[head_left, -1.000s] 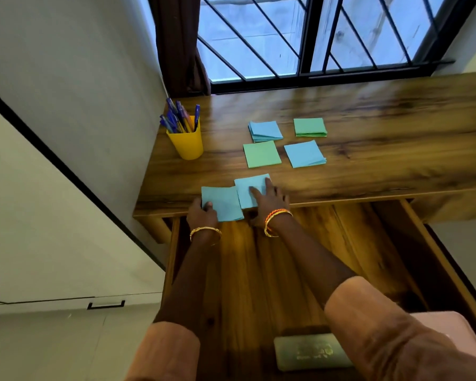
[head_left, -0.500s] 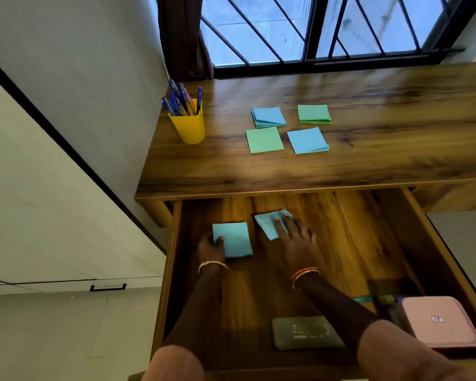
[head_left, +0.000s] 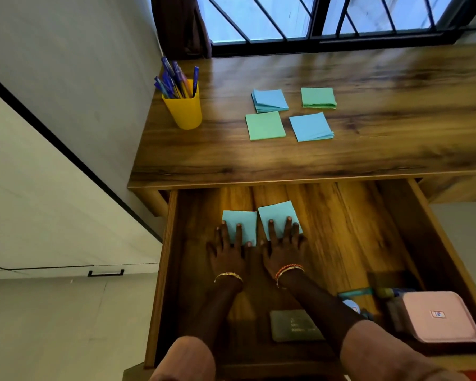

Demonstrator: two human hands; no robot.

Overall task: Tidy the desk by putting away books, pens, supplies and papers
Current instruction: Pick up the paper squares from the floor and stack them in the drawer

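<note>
The left hand [head_left: 227, 250] lies flat, fingers straight, pressing a blue note pad [head_left: 239, 225] onto the open drawer [head_left: 341, 229] floor; just to its right, the right hand [head_left: 282, 247] presses a second blue pad [head_left: 278, 217] likewise. Four more pads [head_left: 264, 125] lie on the desk [head_left: 368, 149] well beyond the fingertips.

Cool blue daylight comes in through the window [head_left: 327, 17] and shines on the desk [head_left: 368, 149], the open drawer [head_left: 355, 229] below is darker with deep shadows, straight lines bend near the edges, and the sleeves [head_left: 382, 356] look blurry.
</note>
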